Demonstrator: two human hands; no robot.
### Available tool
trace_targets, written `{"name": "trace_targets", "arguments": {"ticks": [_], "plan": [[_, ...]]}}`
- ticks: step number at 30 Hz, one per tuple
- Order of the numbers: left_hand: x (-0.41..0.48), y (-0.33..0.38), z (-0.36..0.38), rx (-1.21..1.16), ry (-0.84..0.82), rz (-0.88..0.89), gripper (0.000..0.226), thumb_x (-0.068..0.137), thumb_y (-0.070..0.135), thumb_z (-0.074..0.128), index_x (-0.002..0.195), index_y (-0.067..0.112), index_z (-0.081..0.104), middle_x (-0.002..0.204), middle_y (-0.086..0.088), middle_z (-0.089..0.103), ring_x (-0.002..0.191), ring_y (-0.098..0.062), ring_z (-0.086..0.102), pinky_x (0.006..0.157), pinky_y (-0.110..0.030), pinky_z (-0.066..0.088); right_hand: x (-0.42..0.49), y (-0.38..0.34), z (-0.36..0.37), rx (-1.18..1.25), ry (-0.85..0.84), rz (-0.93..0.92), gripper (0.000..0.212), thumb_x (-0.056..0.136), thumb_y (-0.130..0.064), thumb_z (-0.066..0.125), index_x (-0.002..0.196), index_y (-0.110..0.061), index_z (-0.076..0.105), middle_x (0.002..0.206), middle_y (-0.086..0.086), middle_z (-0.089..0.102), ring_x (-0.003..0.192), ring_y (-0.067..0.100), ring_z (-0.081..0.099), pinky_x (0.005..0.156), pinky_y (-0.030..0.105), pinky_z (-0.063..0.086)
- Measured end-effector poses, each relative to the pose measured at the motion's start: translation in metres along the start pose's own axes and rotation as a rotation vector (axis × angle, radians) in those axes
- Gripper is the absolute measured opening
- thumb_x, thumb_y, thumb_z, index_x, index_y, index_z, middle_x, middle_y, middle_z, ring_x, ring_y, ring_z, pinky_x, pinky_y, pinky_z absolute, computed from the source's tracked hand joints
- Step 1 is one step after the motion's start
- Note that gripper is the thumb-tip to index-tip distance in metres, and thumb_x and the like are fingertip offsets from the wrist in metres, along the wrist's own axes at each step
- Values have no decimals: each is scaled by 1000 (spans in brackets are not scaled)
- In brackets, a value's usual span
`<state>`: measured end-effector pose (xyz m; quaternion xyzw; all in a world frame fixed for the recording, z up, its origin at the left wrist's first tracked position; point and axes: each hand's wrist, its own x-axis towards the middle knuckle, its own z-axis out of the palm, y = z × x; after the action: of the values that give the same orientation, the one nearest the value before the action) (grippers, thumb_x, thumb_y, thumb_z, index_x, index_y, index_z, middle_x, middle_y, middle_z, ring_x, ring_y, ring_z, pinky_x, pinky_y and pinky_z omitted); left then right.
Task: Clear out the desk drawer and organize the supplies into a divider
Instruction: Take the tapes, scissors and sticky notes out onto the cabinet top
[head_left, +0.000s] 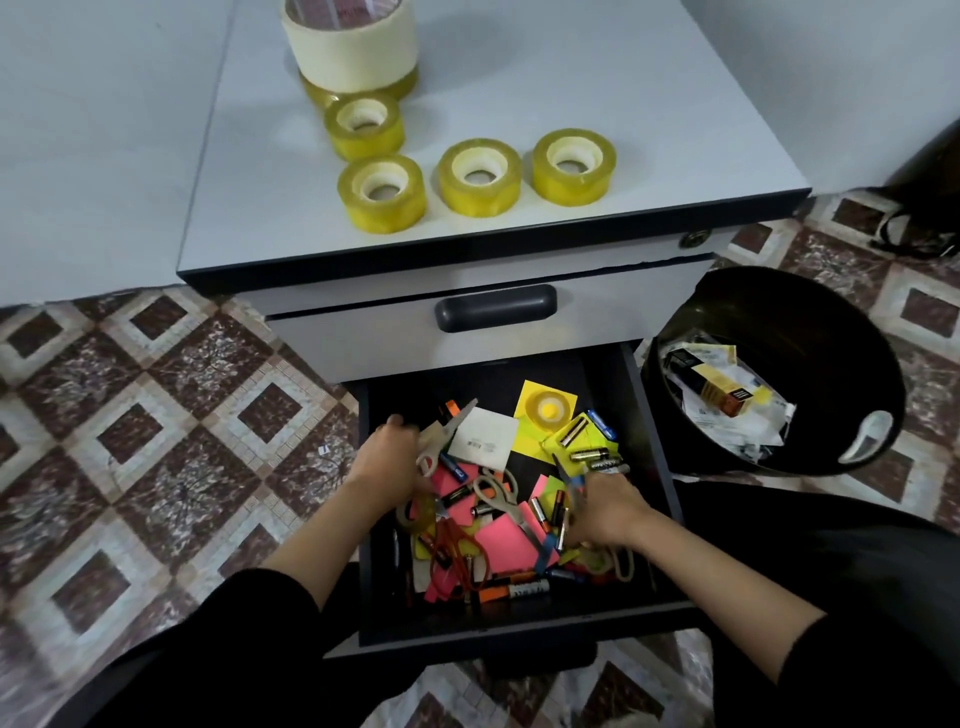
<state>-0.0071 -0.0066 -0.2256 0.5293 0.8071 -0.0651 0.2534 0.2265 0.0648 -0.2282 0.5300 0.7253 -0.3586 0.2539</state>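
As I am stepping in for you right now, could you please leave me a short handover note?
Left hand: in the open drawer beside the grey-handled scissors; grip unclear.
Right hand: in the pile by the batteries; grip unclear.
Done: tape rolls on the cabinet top; scraps in the waste bin.
Left: scissors, batteries, sticky notes, one tape roll still in the drawer; no divider in view.

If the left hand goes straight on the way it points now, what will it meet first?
Probably the grey scissors, which lie just ahead of the left hand in the drawer. The hand may already touch their handle. Depth is unclear, so this is only a judgement.
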Motion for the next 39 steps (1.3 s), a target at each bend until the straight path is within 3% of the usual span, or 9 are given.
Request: {"name": "trace_targets", "arguments": {"ticks": [3, 8, 11, 15, 21, 26, 30, 34, 39], "plan": [[-25, 8, -10, -127, 73, 56, 46, 72, 38, 74, 105, 8, 62, 112, -1, 46, 106, -20, 56, 74, -19, 41, -16, -3, -6, 180, 29, -39, 31, 70, -22, 79, 66, -13, 50, 71, 0, 53, 66, 12, 55, 55, 23, 43], [-70, 30, -32, -251, 147, 97, 46, 65, 42, 75, 97, 9, 70, 98, -7, 58, 87, -18, 58, 81, -28, 50, -52, -4, -17, 368, 110, -154, 37, 65, -20, 82, 94, -9, 62, 87, 3, 58, 69, 12, 54, 51, 18, 39], [-99, 43, -47, -277, 172, 108, 42, 63, 45, 75, 82, 8, 70, 86, -4, 61, 79, -16, 57, 72, -31, 52, -81, -5, -28, 450, 189, -247, 32, 65, -16, 82, 89, -14, 62, 80, 1, 59, 57, 4, 50, 44, 7, 35], [-128, 60, -70, -359, 190, 140, 33, 67, 39, 77, 75, 9, 67, 67, 5, 59, 57, -4, 51, 44, -16, 38, -115, -8, -47, 574, 233, -331, 42, 65, -15, 83, 103, -15, 63, 73, 1, 57, 46, 1, 53, 46, 10, 40], [-163, 84, -130, -545, 319, 223, 31, 66, 34, 79, 71, 6, 67, 56, -1, 60, 51, -6, 49, 49, -21, 36, -176, -10, -101, 742, 308, -514, 32, 67, -11, 82, 84, -28, 62, 74, 3, 61, 57, 9, 61, 55, 27, 54], [-161, 97, -194, -515, 452, 194, 36, 67, 36, 79, 79, 3, 70, 64, 0, 56, 59, -9, 46, 56, -24, 37, -199, -16, -152, 776, 426, -555, 35, 68, -19, 81, 96, -24, 62, 82, 7, 57, 69, 16, 61, 64, 39, 58], [-145, 109, -236, -477, 529, 174, 38, 69, 35, 77, 76, -1, 68, 65, -4, 56, 63, -11, 48, 55, -21, 36, -204, -24, -187, 796, 489, -577, 31, 71, -20, 80, 98, -18, 64, 79, 2, 59, 67, 15, 60, 63, 39, 56], [-113, 123, -269, -410, 562, 115, 34, 71, 33, 71, 57, 6, 56, 53, -3, 46, 52, -14, 42, 50, -23, 32, -197, -31, -205, 803, 502, -594, 29, 72, -20, 79, 95, -23, 63, 77, 7, 60, 68, 16, 60, 63, 37, 55], [-59, 138, -303, -234, 566, 43, 43, 70, 41, 68, 53, 10, 45, 51, -1, 44, 55, -19, 47, 44, -25, 31, -181, -38, -228, 792, 540, -602, 27, 70, -21, 81, 85, -30, 61, 72, 4, 62, 65, 16, 62, 60, 35, 57]]}}
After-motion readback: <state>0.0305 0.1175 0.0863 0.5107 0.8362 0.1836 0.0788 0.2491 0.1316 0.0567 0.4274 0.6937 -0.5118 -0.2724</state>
